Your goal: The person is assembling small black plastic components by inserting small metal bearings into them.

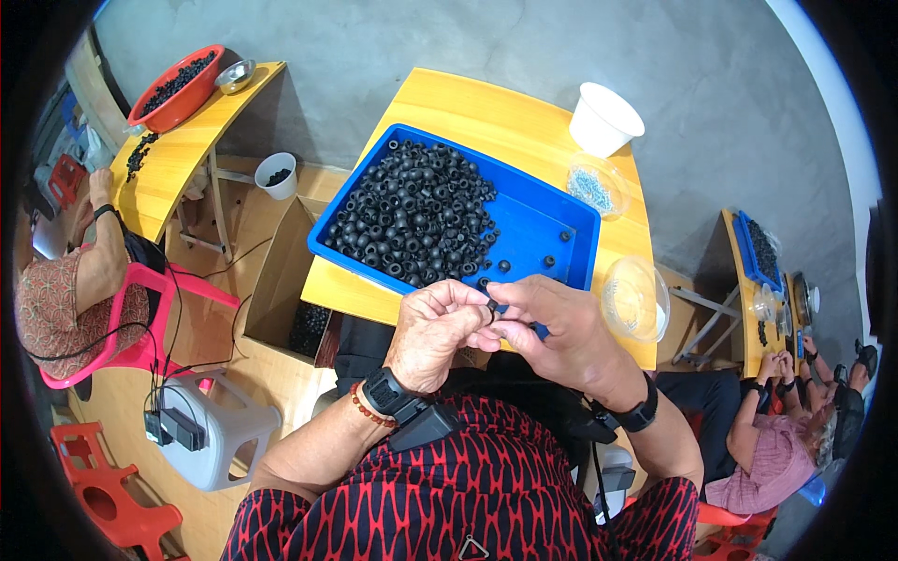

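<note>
Over the near edge of a blue tray (582,245), my two hands meet at a small black ring-like part (492,307). My left hand (438,329) pinches it between thumb and fingertips. From the other side, my right hand (561,335) closes on it too, its fingertips partly hidden. A heap of hollow round black parts (412,215) fills the tray's left side, with a few loose ones on the right. Beyond the tray's right corner, a clear bowl (617,194) holds small bluish-silver pieces (589,190). Near my right hand stands another clear container (636,299).
A white tub (606,120) stands on the yellow table (449,98). At left are a cardboard box (278,271), a white bucket (277,178), cables and a grey stool (217,439). Other people sit at tables on both sides; the left table bears a red basin (150,120).
</note>
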Demonstrator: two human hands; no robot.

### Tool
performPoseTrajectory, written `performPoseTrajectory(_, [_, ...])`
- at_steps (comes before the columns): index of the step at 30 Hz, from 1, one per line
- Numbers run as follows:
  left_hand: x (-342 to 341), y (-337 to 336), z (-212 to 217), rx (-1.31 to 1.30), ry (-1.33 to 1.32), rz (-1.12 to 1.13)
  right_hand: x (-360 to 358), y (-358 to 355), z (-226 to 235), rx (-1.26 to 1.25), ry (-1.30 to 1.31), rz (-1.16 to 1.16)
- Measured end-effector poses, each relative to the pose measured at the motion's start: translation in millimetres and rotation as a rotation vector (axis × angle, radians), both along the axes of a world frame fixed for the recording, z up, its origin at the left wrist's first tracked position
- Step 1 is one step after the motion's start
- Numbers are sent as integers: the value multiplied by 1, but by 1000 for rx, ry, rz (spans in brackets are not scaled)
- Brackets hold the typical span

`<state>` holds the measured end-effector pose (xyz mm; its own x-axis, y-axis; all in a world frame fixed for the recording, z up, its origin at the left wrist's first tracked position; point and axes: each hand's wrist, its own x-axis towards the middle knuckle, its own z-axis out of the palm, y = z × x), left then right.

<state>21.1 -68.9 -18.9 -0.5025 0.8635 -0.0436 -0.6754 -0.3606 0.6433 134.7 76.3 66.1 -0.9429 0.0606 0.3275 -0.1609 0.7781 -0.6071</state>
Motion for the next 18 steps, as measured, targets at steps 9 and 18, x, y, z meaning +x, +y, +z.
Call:
performPoseTrajectory(9, [4, 2, 5, -39, -1, 70, -9, -12, 3, 299, -21, -28])
performPoseTrajectory(18, [4, 2, 11, -82, 58, 19, -6, -2, -2, 365, -107, -83])
